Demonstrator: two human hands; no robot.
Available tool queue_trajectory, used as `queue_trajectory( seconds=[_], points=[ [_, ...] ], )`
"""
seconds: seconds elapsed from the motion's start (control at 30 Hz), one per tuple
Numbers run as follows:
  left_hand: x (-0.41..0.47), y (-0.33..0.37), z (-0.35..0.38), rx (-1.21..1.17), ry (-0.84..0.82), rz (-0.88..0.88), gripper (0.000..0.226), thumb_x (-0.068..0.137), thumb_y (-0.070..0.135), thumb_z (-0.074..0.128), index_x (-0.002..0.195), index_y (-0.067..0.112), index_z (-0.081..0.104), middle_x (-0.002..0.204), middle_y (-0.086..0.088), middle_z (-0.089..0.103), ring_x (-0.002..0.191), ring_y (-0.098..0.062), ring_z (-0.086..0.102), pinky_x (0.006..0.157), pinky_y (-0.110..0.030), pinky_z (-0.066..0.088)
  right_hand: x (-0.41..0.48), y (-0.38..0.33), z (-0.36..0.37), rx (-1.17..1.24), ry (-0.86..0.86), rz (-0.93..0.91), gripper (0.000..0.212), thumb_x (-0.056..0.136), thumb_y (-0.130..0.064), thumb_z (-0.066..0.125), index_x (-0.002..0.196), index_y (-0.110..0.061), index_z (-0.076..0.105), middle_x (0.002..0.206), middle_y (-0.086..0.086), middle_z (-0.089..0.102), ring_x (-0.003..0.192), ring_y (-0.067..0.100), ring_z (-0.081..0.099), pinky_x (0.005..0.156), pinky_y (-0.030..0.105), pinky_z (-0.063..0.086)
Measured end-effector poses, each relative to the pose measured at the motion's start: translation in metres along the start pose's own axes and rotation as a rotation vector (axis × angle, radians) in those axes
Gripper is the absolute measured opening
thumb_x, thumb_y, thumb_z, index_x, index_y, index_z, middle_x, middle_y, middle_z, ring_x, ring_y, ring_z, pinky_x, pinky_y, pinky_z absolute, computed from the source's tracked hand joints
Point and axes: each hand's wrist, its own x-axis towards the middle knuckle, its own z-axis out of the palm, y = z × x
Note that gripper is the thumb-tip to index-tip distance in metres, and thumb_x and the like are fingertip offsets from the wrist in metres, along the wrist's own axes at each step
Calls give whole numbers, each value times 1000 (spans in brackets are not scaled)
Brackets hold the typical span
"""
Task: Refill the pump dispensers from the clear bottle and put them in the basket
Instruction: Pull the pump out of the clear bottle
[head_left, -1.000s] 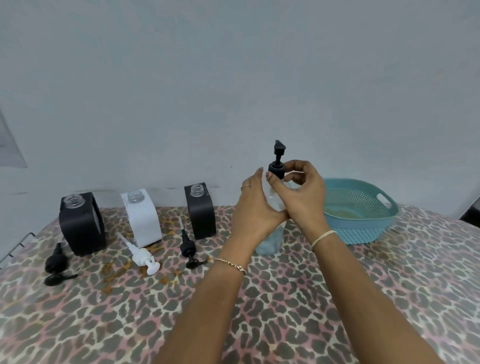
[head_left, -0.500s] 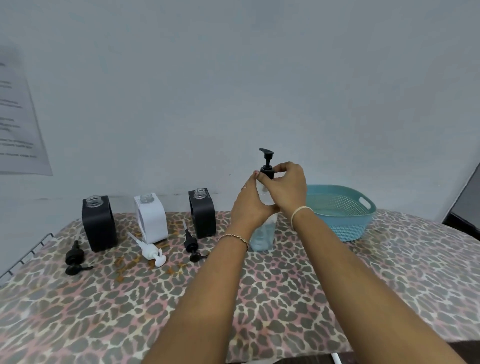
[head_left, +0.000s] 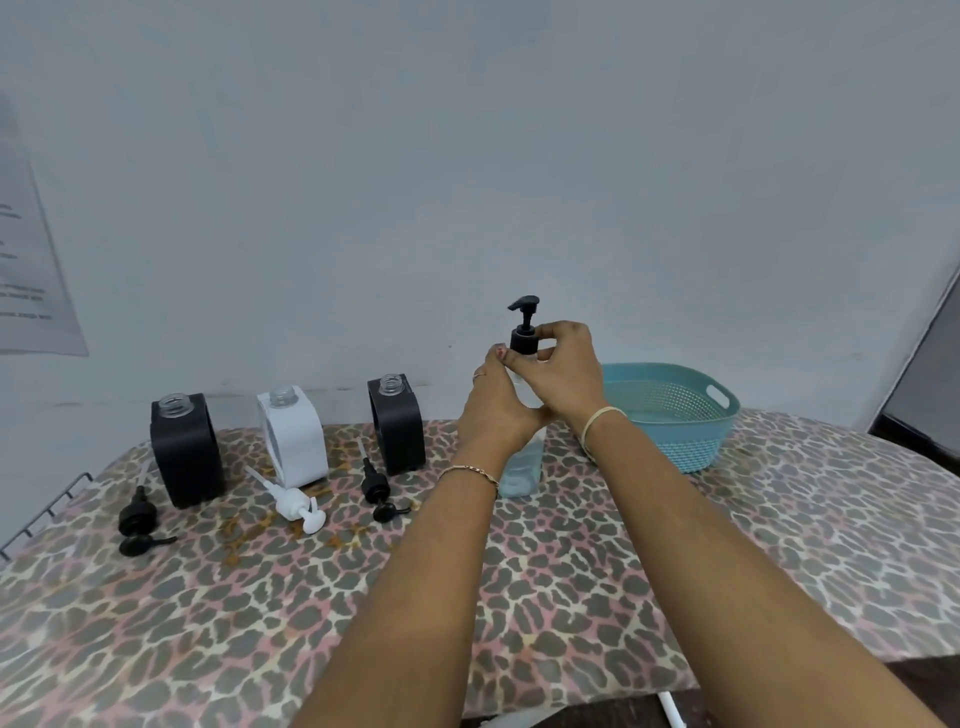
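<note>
The clear bottle (head_left: 522, 470) stands upright on the table, mid-right, with a black pump (head_left: 524, 327) on its neck. My left hand (head_left: 496, 410) wraps around the bottle's body. My right hand (head_left: 563, 371) pinches the pump's black collar from the right. Three open dispensers stand in a row at the back left: a black one (head_left: 187, 452), a white one (head_left: 293, 439) and a second black one (head_left: 397, 428). Their pump heads lie in front: black (head_left: 137, 522), white (head_left: 296, 504), black (head_left: 379, 491). The teal basket (head_left: 680, 415) sits behind my right wrist.
A leopard-print cloth (head_left: 571, 571) covers the table, which stands against a pale wall. A paper sheet (head_left: 31, 260) hangs on the wall at far left. A wire rack edge (head_left: 41, 512) shows at the table's left side. A dark panel (head_left: 930, 374) is at far right.
The pump's spout has turned from facing me to pointing left while my right hand stayed on its collar. The view pulled back and tilted, showing more of the table front.
</note>
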Motion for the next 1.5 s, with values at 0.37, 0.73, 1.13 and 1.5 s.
queue_trajectory(
  seconds=[0.37,0.73,1.13,1.5],
  points=[
    [5,-6,1,12,-26,15,97,67,36,81,144,27,22,136,-4,43,122,-20,49,95,-45,49,3,1,-1,268,-3,99,44,73,-38,81,105,-19,57,90,2,67,77,9,65,78,30,49],
    [5,-5,1,9,-44,-22,109,67,39,83,149,26,13,140,-4,40,125,-22,50,96,-46,49,-4,-6,0,242,35,6,41,75,-34,79,109,-23,59,92,-14,63,80,4,58,76,19,46],
    [4,1,-5,78,-90,-43,105,70,40,78,149,24,10,144,-7,42,126,-28,47,99,-47,45,9,-24,-19,145,-3,-87,35,84,-22,73,113,-8,62,99,-1,67,86,10,60,78,16,44],
    [1,6,-6,84,-78,-42,103,60,42,80,143,26,20,132,-2,52,118,-26,53,96,-47,47,38,-65,-79,252,-40,-181,20,87,-17,68,106,-10,63,101,5,67,98,21,64,92,38,52]
  ],
)
